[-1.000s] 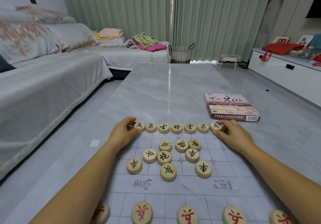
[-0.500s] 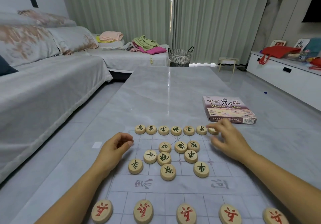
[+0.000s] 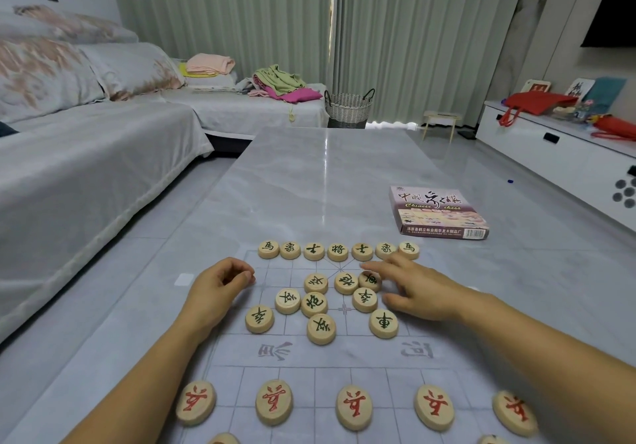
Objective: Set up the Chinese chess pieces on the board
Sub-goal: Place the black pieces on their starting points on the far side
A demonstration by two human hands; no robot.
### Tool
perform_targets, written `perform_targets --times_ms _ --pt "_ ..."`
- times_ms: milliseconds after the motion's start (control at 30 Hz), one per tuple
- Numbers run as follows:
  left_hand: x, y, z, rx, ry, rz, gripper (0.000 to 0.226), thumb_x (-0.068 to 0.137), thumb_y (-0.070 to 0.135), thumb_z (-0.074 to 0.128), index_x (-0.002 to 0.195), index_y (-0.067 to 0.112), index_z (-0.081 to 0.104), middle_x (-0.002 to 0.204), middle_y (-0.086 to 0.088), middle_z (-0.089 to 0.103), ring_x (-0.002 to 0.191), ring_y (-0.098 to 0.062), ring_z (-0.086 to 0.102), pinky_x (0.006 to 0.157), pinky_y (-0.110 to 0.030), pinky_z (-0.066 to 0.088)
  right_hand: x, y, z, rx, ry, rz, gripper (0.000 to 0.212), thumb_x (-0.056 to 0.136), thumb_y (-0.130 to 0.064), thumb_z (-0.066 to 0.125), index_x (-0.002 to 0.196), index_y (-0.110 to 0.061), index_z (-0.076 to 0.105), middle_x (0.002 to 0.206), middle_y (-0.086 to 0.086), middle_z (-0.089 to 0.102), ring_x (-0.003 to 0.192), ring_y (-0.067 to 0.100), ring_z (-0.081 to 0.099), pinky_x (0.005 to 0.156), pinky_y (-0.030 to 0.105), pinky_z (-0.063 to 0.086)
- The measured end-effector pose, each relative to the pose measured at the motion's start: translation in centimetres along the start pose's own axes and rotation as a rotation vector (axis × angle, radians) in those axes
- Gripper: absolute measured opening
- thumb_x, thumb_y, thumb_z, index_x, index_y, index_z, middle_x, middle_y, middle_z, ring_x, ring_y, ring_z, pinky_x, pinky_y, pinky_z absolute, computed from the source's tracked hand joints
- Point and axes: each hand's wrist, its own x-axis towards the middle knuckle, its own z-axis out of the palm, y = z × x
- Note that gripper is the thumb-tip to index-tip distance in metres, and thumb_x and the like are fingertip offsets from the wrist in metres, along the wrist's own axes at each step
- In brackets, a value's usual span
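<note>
Marble table (image 3: 327, 185): right fingers (image 3: 378, 266) splay on wooden disc (image 3: 371, 280); left fingers (image 3: 237, 271) curl, seemingly empty.

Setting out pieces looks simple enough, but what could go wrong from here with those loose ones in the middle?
1. The right hand reaches into a tight cluster; lifting the chariot piece under its fingers could nudge the cannon piece packed against it.
2. The right forearm lies close to the far-right red soldier; a careless pull back might sweep it out of line.
</note>
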Motion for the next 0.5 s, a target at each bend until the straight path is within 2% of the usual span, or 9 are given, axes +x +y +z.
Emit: perform_targets --times_ms 133,233,267,333,400,433,500 --pt "0.2 -0.2 0.0 -0.024 0.002 0.001 0.013 0.090 0.007 0.053 0.084 0.012 0.063 0.088 -0.008 0.069 0.088 -0.018 0.064 0.080 -0.025 0.046 1.1 -1.2 -0.5 -0.031 -0.045 0.070 0.044 0.092 -0.037 0.046 0.135 -0.034 0.036 0.129 -0.001 0.037 0.106 0.019 0.049 0.086 0.033 0.044" --pt "0.2 -0.3 -0.1 -0.028 -0.002 -0.002 0.012 0.091 0.009 0.053 0.085 0.012 0.063 0.088 -0.007 0.069 0.089 -0.019 0.064 0.077 -0.024 0.047 0.2 -1.5 -0.9 -0.124 -0.011 0.228 0.034 0.089 -0.048 0.048 0.109 -0.020 0.045 0.114 0.002 0.052 0.090 0.022 0.051 0.072 0.032 0.040" --pt "0.2 -0.4 -0.1 -0.031 -0.003 -0.003 0.012 0.091 0.010 0.053 0.086 0.013 0.063 0.088 -0.007 0.069 0.090 -0.019 0.064 0.076 -0.025 0.047 -0.6 -1.5 -0.9 -0.175 -0.003 0.275 0.036 0.087 -0.053 0.048 0.097 -0.019 0.042 0.105 0.003 0.054 0.085 0.022 0.050 0.067 0.031 0.036" --pt "0.3 -0.5 -0.2 -0.022 -0.013 -0.004 0.011 0.090 0.010 0.054 0.086 0.014 0.063 0.090 -0.007 0.069 0.091 -0.020 0.063 0.076 -0.024 0.047 -2.3 -0.9 -0.8 -0.265 -0.006 0.329 0.046 0.082 -0.065 0.045 0.089 -0.021 0.037 0.097 0.002 0.054 0.080 0.021 0.046 0.064 0.031 0.032" --pt "0.4 -0.3 -0.1 0.013 -0.040 -0.004 0.007 0.088 0.012 0.058 0.088 0.015 0.063 0.092 -0.008 0.068 0.092 -0.023 0.062 0.078 -0.026 0.046 -3.8 -0.1 -1.0 -0.232 -0.032 0.353 0.054 0.077 -0.072 0.044 0.098 -0.023 0.041 0.100 -0.002 0.050 0.083 0.017 0.046 0.067 0.031 0.035" --pt "0.4 -0.1 0.0 0.044 -0.041 0.001 0.006 0.088 0.012 0.059 0.088 0.017 0.063 0.092 -0.007 0.067 0.093 -0.024 0.061 0.079 -0.028 0.045 -4.3 0.4 -1.3 -0.156 -0.064 0.349 0.057 0.077 -0.071 0.045 0.111 -0.025 0.043 0.109 -0.003 0.048 0.089 0.015 0.049 0.072 0.030 0.039" --pt "0.0 1.2 0.8 0.200 0.014 0.109 0.009 0.086 0.012 0.061 0.086 0.021 0.059 0.090 -0.001 0.063 0.089 -0.019 0.057 0.074 -0.023 0.042 -4.9 1.3 -1.8 0.020 -0.125 0.263 0.062 0.082 -0.059 0.052 0.136 -0.035 0.031 0.125 -0.005 0.040 0.100 0.010 0.049 0.085 0.027 0.042"
